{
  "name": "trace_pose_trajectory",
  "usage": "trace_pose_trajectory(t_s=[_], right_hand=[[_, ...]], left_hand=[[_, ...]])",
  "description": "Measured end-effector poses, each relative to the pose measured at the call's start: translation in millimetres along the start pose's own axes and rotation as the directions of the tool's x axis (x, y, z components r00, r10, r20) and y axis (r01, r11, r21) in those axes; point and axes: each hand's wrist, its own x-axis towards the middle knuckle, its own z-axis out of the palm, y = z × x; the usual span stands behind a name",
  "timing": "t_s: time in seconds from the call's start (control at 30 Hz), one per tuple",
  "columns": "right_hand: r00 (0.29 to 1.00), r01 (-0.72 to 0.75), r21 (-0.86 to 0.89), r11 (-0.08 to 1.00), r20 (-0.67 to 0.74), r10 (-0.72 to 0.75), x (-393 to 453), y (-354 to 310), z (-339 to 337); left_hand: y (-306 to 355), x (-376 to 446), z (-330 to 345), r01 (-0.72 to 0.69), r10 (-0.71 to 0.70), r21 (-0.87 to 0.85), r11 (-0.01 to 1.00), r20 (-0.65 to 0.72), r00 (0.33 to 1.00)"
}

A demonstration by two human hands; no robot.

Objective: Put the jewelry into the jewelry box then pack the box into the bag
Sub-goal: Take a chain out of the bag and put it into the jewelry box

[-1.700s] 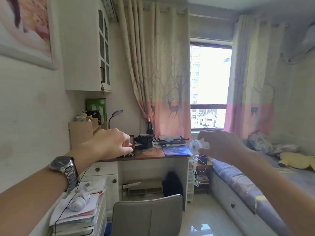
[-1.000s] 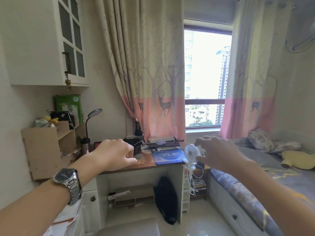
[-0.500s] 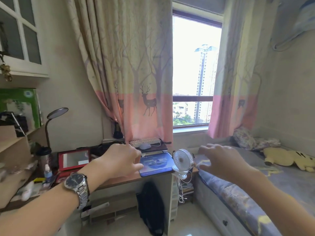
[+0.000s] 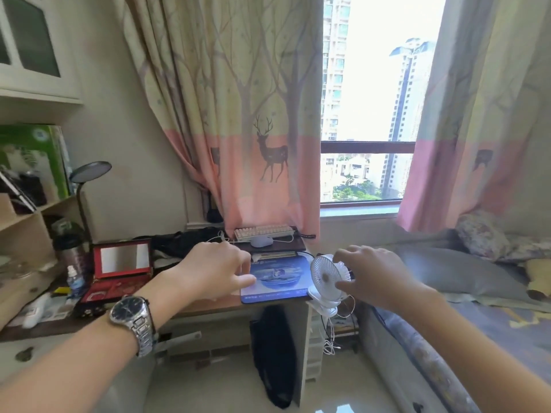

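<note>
A red jewelry box point(image 4: 114, 278) stands open on the left part of the desk, its mirrored lid upright and small pieces lying in its tray. A black bag point(image 4: 182, 241) lies behind it near the curtain. My left hand point(image 4: 214, 271), with a metal watch on the wrist, hovers in the air right of the box with fingers loosely curled and nothing in it. My right hand point(image 4: 372, 275) floats further right, fingers spread, beside a small white fan point(image 4: 326, 277) and holding nothing.
The brown desk point(image 4: 208, 305) carries a blue mouse pad point(image 4: 274, 283), a keyboard point(image 4: 264, 232) with a mouse, a desk lamp point(image 4: 86, 186), a flask point(image 4: 71, 251) and a wooden shelf point(image 4: 21, 228). A dark backpack point(image 4: 275, 353) sits under the desk. A bed point(image 4: 477, 308) fills the right side.
The view has closed in on the desk and swung right. The jewelry box came into sight at the left. Both hands stay raised and hold nothing.
</note>
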Motion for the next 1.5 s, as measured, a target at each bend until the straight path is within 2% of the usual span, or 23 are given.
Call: trace_pose_trajectory(t_s=[0.13,0.23,0.5,0.73,1.03,1.5], right_hand=[[0.997,0.068,0.033,0.997,0.028,-0.069,28.1,61.5,14.4],[0.993,0.118,0.042,0.992,-0.023,-0.117,48.9,100.0,19.7],[0.973,0.231,0.139,0.963,-0.036,-0.228,91.1,116.1,65.1],[0.951,0.307,0.164,0.937,-0.010,-0.310,147.4,94.1,98.2],[0.946,0.321,0.114,0.940,-0.001,-0.323,249.8,66.4,127.8],[0.909,0.381,0.213,0.900,0.091,-0.407,371.7,-5.1,191.5]], left_hand=[[25.5,42.4,8.4,0.111,-0.109,-0.044,0.993,0.042,0.993],[48.1,67.0,13.1,0.165,-0.163,-0.081,0.983,0.035,0.986],[55.4,96.3,21.8,0.291,-0.282,-0.064,0.955,0.117,0.952],[6.3,119.0,52.7,0.408,-0.388,-0.091,0.909,0.176,0.905],[-88.3,159.4,83.8,0.461,-0.438,-0.118,0.879,0.179,0.881],[-202.9,206.5,132.9,0.563,-0.522,-0.098,0.821,0.275,0.808]])
